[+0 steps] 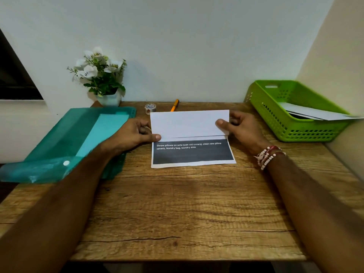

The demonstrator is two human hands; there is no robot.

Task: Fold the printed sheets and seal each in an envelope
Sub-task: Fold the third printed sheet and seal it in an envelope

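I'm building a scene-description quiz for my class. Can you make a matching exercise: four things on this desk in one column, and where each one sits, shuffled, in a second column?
Things
1. pen
2. basket
3. folder
4. printed sheet

Places
A. pinched between the left hand and the right hand
B. left side of the desk
C. far right corner
D. behind the sheet, next to the tape roll

Pairs: 1-D, 2-C, 3-B, 4-A
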